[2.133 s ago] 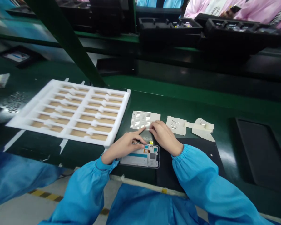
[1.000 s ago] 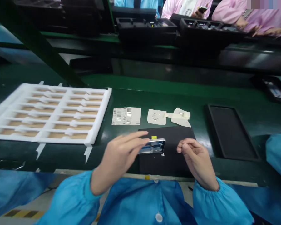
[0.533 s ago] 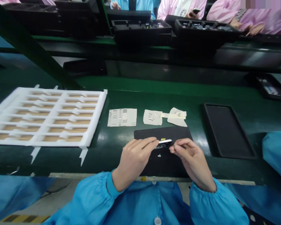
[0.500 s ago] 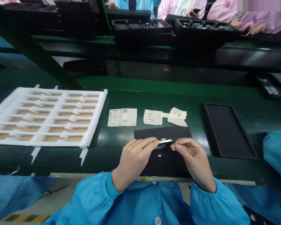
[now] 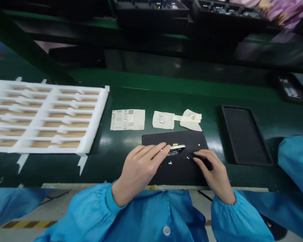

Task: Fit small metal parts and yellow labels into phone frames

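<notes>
My left hand (image 5: 143, 164) is closed on a slim device with a shiny silver edge (image 5: 179, 147), tilted over a black mat (image 5: 174, 174). Its fingers cover much of the device, so its exact kind is hard to tell. Over the mat's right side, my right hand (image 5: 213, 169) has thumb and forefinger parted with nothing visible between them. A tiny pale strip (image 5: 188, 157) lies just left of those fingertips. A small white T-shaped piece (image 5: 170, 163) and a yellow tab (image 5: 175, 144) are also on the mat.
Behind the mat lie a sheet with rows of thin silver strips (image 5: 138, 120) and a paper piece with loose strips (image 5: 169, 122). A white slotted foam tray (image 5: 89, 141) is at left, a black tray (image 5: 247, 137) at right. A blue sleeve (image 5: 296, 161) reaches in from the right.
My right thumb and forefinger have come apart and drawn right, away from the device. A tiny strip now shows on the mat by them. My left hand keeps its hold; the view has tipped down.
</notes>
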`<move>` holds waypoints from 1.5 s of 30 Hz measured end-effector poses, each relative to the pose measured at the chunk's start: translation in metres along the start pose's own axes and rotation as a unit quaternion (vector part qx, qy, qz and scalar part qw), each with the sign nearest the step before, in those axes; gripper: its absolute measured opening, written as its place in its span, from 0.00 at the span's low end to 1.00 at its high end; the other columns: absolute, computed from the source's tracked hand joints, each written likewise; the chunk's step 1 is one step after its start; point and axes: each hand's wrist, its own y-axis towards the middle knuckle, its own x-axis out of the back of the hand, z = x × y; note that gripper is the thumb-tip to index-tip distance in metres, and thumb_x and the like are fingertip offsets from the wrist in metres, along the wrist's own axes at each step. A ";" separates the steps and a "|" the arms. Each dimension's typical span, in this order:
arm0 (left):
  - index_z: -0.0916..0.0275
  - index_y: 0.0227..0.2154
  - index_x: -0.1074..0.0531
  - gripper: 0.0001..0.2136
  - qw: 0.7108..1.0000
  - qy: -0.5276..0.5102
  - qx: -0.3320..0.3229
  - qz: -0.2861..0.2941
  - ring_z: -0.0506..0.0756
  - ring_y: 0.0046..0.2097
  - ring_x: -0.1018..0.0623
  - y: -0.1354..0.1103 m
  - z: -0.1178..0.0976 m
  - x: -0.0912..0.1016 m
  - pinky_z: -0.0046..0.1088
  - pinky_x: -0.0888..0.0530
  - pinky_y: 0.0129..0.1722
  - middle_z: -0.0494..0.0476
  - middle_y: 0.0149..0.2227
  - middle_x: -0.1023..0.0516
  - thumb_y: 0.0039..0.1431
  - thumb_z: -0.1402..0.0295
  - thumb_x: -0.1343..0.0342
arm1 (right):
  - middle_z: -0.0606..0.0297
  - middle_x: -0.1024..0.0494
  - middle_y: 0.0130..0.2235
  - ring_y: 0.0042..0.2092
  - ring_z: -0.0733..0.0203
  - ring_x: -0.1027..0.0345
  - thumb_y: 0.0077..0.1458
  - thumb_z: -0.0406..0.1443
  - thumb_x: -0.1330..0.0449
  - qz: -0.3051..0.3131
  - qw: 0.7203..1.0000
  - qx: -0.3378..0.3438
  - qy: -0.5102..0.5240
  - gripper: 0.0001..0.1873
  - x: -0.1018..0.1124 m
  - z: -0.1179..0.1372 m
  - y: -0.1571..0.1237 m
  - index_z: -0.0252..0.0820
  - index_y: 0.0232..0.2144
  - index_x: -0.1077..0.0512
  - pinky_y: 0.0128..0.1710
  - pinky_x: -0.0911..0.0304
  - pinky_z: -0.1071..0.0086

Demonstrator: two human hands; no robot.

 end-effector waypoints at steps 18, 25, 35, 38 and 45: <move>0.65 0.52 0.29 0.13 0.993 -0.036 -0.101 0.053 0.53 0.42 0.19 -0.005 0.011 0.013 0.30 0.23 0.37 0.56 0.50 0.20 0.68 0.78 0.52 | 0.66 0.21 0.33 0.37 0.58 0.24 0.53 0.28 0.34 -0.180 0.962 -0.008 0.207 0.09 -0.008 0.057 0.007 0.45 0.35 0.27 0.37 0.27 0.64; 0.67 0.48 0.28 0.10 0.993 -0.067 -0.095 -0.012 0.53 0.43 0.18 -0.013 0.018 0.008 0.30 0.23 0.40 0.57 0.46 0.18 0.64 0.78 0.47 | 0.64 0.18 0.37 0.44 0.52 0.24 0.50 0.22 0.34 -0.100 0.973 0.156 0.139 0.18 -0.015 0.090 0.022 0.46 0.41 0.23 0.44 0.28 0.54; 0.66 0.43 0.27 0.08 0.985 -0.140 -0.058 -0.078 0.51 0.41 0.18 -0.018 0.024 -0.002 0.27 0.24 0.38 0.55 0.42 0.17 0.63 0.78 0.43 | 0.64 0.18 0.38 0.43 0.57 0.24 0.56 0.27 0.36 0.016 0.979 0.202 0.005 0.11 -0.017 0.102 0.038 0.46 0.41 0.25 0.44 0.28 0.61; 0.67 0.43 0.27 0.07 0.984 -0.147 -0.057 -0.085 0.52 0.41 0.18 -0.019 0.024 -0.002 0.27 0.24 0.39 0.56 0.41 0.17 0.63 0.78 0.44 | 0.64 0.18 0.38 0.42 0.57 0.24 0.57 0.29 0.37 0.027 0.980 0.197 -0.013 0.10 -0.016 0.104 0.038 0.46 0.41 0.25 0.42 0.27 0.63; 0.67 0.44 0.27 0.08 0.983 -0.149 -0.059 -0.088 0.52 0.41 0.18 -0.019 0.025 -0.003 0.27 0.24 0.38 0.57 0.41 0.17 0.63 0.78 0.45 | 0.62 0.18 0.40 0.42 0.58 0.24 0.59 0.28 0.40 0.053 0.968 0.239 -0.056 0.14 -0.015 0.101 0.036 0.45 0.46 0.26 0.42 0.28 0.64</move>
